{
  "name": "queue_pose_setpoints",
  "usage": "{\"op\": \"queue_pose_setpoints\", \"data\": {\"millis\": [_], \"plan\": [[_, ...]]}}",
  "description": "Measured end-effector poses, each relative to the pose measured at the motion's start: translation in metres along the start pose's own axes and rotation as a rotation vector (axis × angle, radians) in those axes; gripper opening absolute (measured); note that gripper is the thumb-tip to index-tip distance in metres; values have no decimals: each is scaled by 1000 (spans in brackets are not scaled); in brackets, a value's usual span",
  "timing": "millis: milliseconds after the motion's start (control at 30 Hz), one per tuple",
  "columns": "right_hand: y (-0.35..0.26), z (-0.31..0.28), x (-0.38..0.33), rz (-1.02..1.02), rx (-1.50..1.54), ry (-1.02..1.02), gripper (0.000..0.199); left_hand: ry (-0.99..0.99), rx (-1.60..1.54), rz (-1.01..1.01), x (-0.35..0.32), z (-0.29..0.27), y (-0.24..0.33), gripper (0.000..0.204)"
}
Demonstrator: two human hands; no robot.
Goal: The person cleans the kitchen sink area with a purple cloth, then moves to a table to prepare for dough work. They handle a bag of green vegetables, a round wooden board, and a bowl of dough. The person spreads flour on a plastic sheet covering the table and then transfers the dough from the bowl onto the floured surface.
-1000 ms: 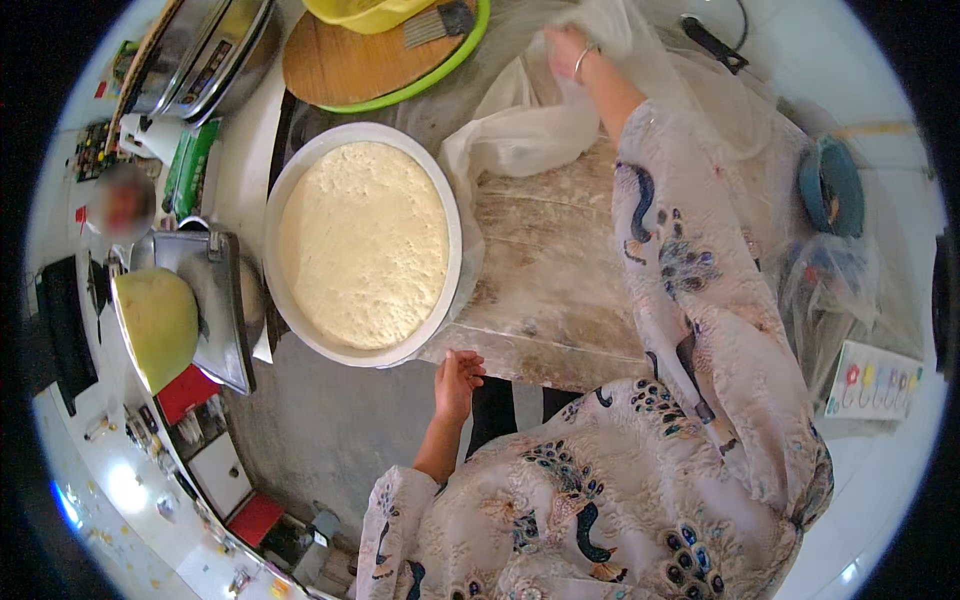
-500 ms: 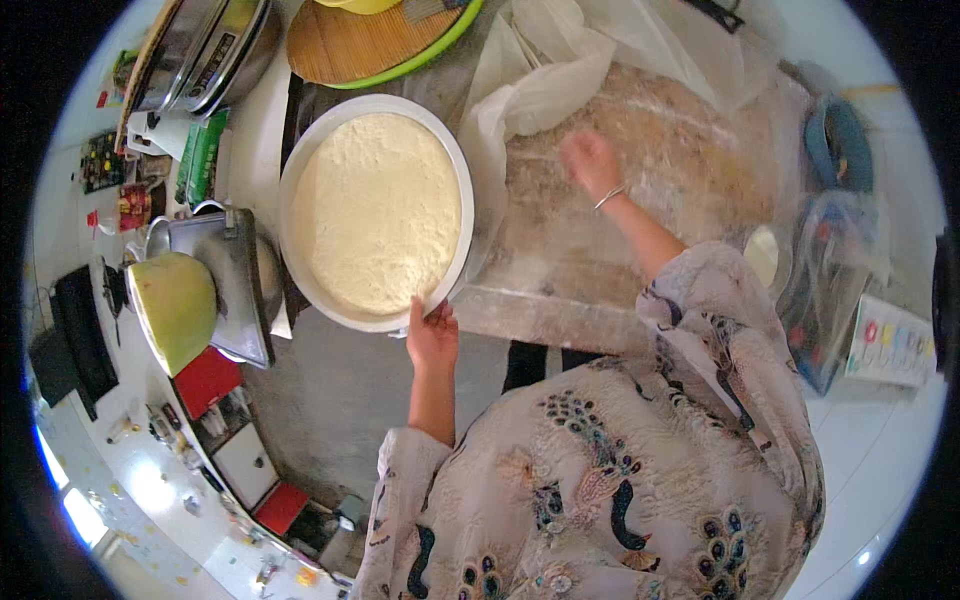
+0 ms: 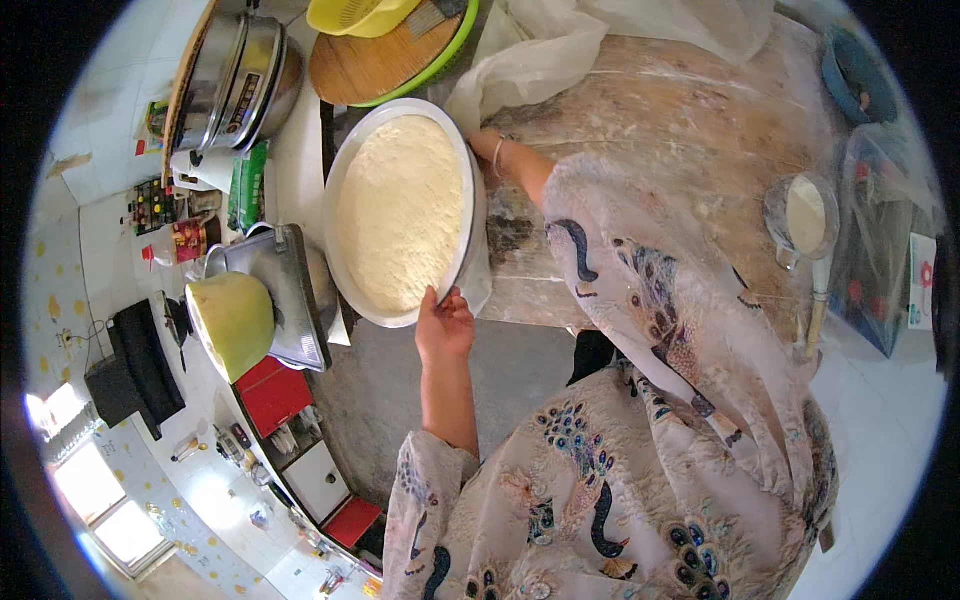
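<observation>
A round, light-coloured basin holds pale, risen-looking dough that spreads nearly to the walls. It leans to the left, and its outer right wall shows. My left hand grips the near rim, thumb on top and fingers curled below. At the far right side of the same basin is my right hand, closed against the rim; its fingertips are mostly hidden. Under and beside the basin lies the floury wooden board, with a crumpled translucent sheet pushed to its far edge.
A round wooden lid and yellow basket sit beyond the basin. To the left are a steel pot, a green package and a cut melon. A sieve lies at the right near a clear plastic bag.
My right hand has moved left from above the board to the basin's side. The basin has tipped to the left. The sheet is drawn farther back, baring more board. My view has shifted.
</observation>
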State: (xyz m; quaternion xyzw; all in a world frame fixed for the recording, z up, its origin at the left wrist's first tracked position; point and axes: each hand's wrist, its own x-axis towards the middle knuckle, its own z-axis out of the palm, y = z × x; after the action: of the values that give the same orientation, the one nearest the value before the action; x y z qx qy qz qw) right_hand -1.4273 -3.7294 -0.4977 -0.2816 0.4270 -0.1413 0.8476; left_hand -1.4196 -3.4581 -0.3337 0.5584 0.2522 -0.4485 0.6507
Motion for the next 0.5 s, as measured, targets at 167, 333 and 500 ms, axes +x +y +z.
{"op": "queue_pose_setpoints", "data": {"millis": [167,333,500], "plan": [[-31,-6,55,11,500,-289,33,67,42,-11,9,-20,-5,26],[-47,-35,-16,-30,141,-114,35,28,104,23,31,-61,-31,28],[9,-68,-110,-13,-99,-52,35,-123,208,134,16,-56,-37,26]]}}
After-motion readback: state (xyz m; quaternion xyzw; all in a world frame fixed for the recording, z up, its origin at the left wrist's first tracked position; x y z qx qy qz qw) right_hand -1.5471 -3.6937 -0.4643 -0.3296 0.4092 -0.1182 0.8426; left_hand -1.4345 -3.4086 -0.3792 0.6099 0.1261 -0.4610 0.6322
